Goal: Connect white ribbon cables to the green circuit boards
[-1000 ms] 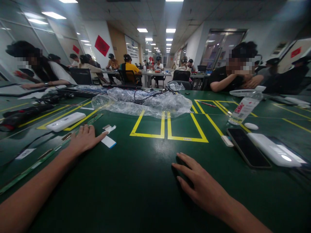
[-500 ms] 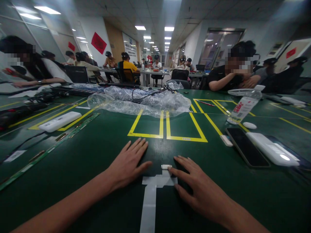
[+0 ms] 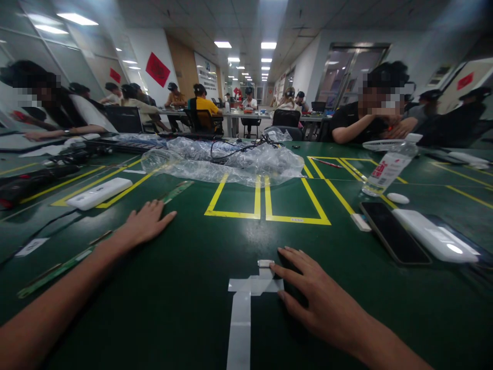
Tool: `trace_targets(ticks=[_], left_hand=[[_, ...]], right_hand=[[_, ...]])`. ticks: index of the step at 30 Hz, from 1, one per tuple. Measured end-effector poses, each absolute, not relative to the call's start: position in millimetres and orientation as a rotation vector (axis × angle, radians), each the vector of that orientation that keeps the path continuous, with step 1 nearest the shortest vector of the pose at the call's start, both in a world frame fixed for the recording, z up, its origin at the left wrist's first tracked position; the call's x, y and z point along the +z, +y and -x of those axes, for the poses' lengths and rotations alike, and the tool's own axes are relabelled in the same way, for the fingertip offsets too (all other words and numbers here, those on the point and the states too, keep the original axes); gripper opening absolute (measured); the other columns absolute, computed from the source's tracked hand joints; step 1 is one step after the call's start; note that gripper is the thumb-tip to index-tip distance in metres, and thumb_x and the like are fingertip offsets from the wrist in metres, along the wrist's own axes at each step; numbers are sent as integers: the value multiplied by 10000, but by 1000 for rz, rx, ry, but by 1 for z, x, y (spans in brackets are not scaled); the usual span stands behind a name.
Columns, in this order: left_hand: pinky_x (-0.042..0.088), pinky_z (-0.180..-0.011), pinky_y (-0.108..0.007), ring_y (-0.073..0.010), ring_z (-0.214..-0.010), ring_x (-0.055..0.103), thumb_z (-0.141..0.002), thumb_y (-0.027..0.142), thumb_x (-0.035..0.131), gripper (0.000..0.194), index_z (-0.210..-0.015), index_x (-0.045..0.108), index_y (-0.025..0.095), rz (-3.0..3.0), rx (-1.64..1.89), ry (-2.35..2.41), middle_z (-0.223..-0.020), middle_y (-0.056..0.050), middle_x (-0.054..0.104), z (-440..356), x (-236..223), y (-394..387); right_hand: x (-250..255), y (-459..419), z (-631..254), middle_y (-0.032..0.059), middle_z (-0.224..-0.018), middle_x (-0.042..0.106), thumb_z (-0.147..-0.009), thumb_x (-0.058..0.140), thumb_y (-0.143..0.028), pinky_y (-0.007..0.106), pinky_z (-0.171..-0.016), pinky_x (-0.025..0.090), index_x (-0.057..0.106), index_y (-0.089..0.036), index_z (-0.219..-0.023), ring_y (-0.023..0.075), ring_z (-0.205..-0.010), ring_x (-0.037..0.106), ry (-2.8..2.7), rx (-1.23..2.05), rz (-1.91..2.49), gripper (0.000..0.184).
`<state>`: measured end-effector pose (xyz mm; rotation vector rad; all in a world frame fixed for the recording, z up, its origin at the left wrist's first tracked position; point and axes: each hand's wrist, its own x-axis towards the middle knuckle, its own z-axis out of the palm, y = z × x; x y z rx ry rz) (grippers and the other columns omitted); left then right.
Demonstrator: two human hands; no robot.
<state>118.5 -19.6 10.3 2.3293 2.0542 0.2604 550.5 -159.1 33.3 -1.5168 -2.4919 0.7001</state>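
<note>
My left hand lies palm down across a long, narrow green circuit board strip, its fingers stretched out. The strip runs slantwise under the hand and wrist, which hide its middle; both ends show. On the right, my right hand rests on the green table with fingers spread. Its index fingertip touches or nearly touches a small whitish piece at the top of some white tape. Near its thumb is the right end of the tape's crosspiece.
Crumpled clear plastic wrap with black cables lies beyond the hands. A white power bank sits at left. At right are a dark phone, a white device and a tilted bottle. People sit around.
My left hand has moved left from the table's middle onto the circuit board strip. The strip has shifted to the right. My right hand has stayed by the whitish piece.
</note>
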Motion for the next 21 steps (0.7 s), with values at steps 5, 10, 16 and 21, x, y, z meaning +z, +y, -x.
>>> trace_targets(ticks=[5, 10, 16, 21], left_hand=[[172, -1198, -488, -253, -1477, 215, -994, 542, 332, 613, -1534, 291, 255, -2641, 96, 1416, -1598, -59, 217, -234, 6, -67], [263, -1170, -511, -279, -1458, 264, -1016, 300, 379, 515, -1521, 323, 216, -2825, 184, 1030, -1569, -73, 311, -295, 14, -111], [369, -1116, -503, -268, -1392, 401, -974, 286, 513, 438, -1410, 493, 253, -2786, 355, 953, -1480, -35, 470, -293, 13, -105], [448, -1029, -489, -264, -1302, 514, -935, 278, 608, 343, -1277, 617, 271, -2755, 487, 991, -1354, -29, 600, -296, 8, -99]], right_hand=[[30, -158, -550, 37, -1598, 284, -931, 532, -446, 606, -1151, 209, 464, -381, -1432, 329, -1463, 215, -2500, 650, 1474, 510], [29, -158, -546, 53, -1603, 263, -905, 577, -395, 599, -1163, 156, 477, -354, -1430, 330, -1472, 175, -2511, 610, 1472, 536], [29, -158, -545, 58, -1602, 262, -902, 584, -402, 579, -1170, 169, 451, -333, -1451, 317, -1468, 201, -2501, 643, 1441, 569], [28, -158, -546, 59, -1590, 295, -908, 570, -412, 584, -1163, 198, 475, -327, -1436, 321, -1458, 234, -2489, 647, 1448, 543]])
